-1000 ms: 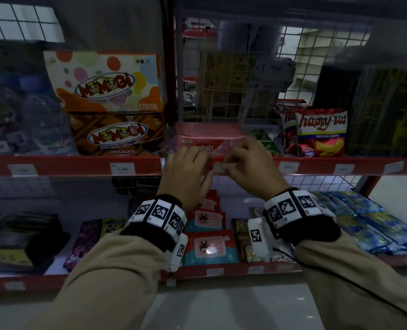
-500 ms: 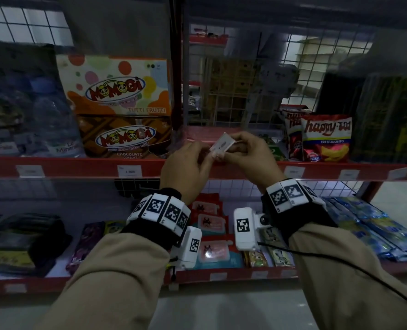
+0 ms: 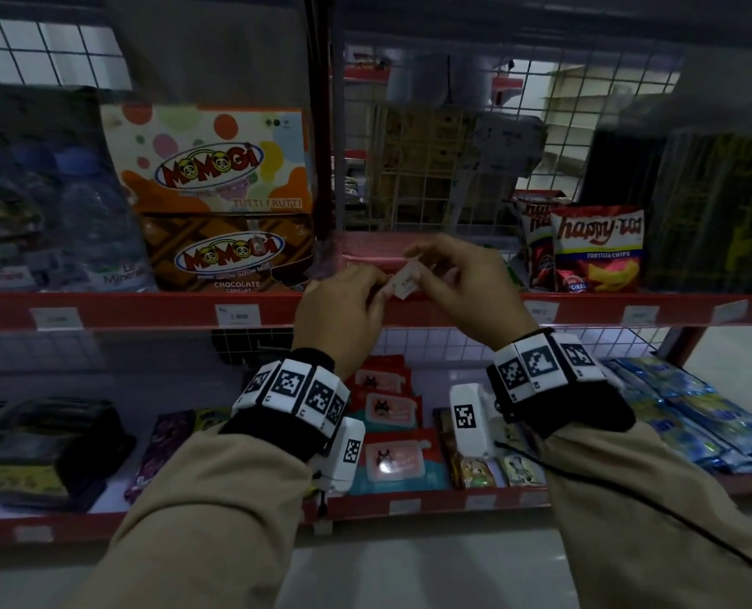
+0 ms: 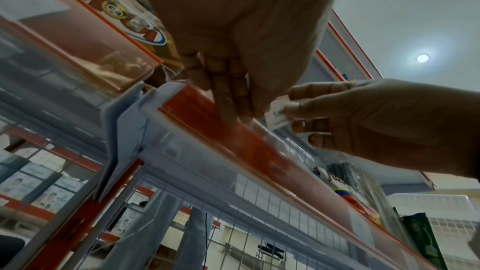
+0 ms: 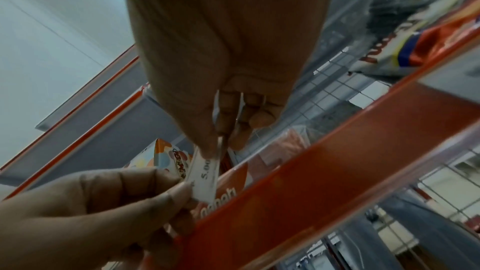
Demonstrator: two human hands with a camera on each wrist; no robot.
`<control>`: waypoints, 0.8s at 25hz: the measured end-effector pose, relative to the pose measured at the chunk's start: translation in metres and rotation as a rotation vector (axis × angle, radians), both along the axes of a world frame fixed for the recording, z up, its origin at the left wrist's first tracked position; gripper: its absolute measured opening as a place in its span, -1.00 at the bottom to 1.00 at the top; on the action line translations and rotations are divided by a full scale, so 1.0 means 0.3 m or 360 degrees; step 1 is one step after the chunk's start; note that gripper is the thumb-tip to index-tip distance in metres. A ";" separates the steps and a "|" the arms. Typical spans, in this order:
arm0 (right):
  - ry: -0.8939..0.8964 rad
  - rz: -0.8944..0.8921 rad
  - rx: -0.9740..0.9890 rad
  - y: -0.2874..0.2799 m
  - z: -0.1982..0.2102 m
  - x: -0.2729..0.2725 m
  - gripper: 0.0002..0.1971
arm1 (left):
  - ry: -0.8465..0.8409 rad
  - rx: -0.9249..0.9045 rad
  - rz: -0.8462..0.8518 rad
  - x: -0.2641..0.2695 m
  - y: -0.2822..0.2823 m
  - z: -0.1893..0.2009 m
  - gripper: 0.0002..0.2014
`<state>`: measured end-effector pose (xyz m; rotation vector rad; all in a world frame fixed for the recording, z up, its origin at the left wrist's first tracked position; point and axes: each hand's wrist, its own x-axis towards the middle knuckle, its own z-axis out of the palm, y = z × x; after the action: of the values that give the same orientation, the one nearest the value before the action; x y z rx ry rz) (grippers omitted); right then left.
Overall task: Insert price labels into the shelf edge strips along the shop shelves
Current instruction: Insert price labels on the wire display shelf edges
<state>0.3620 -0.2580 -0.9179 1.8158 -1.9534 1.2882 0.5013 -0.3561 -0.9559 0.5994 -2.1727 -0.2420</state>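
Observation:
A small white price label (image 3: 405, 279) (image 4: 276, 117) (image 5: 203, 176) hangs tilted just above the red shelf edge strip (image 3: 145, 310) (image 4: 259, 151) (image 5: 324, 171) of the middle shelf. My right hand (image 3: 420, 268) (image 4: 293, 110) (image 5: 215, 147) pinches the label's right end between thumb and forefinger. My left hand (image 3: 380, 285) (image 4: 233, 110) (image 5: 182, 190) holds its left end, with the fingers close against the strip's top edge. The printed side, with a price beginning with 5, faces me.
White labels (image 3: 238, 316) sit in the strip to either side. Momogi boxes (image 3: 215, 169), water bottles (image 3: 79, 222), a pink pack (image 3: 365, 252) and Happy Tos chips (image 3: 596, 252) stand on this shelf. Snack packs (image 3: 391, 459) fill the lower shelf.
One second ago both hands held the label down at the strip. They lifted it above the strip, and it now hangs slightly lower than half a second ago.

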 end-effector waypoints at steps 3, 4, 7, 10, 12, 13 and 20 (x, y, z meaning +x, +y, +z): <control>0.0051 -0.0134 0.0054 0.009 -0.004 -0.022 -0.92 | -0.0030 -0.0029 -0.0005 0.010 0.003 0.008 -0.84; -0.0029 -0.0164 0.0008 0.011 -0.012 -0.028 -0.93 | -0.0031 -0.0020 -0.0011 0.013 0.004 0.009 -0.84; -0.0148 -0.0171 -0.0068 0.014 -0.038 -0.035 -0.92 | -0.0067 -0.0059 0.0010 0.017 0.001 0.007 -0.82; -0.0091 -0.0119 0.0033 0.000 -0.062 -0.037 -0.89 | -0.0092 -0.0079 -0.0029 0.018 -0.001 0.002 -0.79; -0.0072 -0.0107 0.0116 -0.009 -0.077 -0.038 -0.92 | -0.0168 -0.0137 -0.0057 0.017 -0.001 -0.005 -0.75; -0.0085 -0.0104 0.0151 -0.012 -0.081 -0.037 -0.92 | -0.0230 -0.0174 -0.0045 0.014 -0.001 -0.011 -0.74; 0.0159 -0.0155 0.0185 0.006 -0.095 -0.040 -0.84 | -0.0386 -0.0325 0.0112 0.002 -0.007 -0.015 -0.80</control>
<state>0.3499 -0.2563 -0.9463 1.7741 -2.0735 1.0548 0.5019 -0.3581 -0.9604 0.6124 -2.3657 0.0951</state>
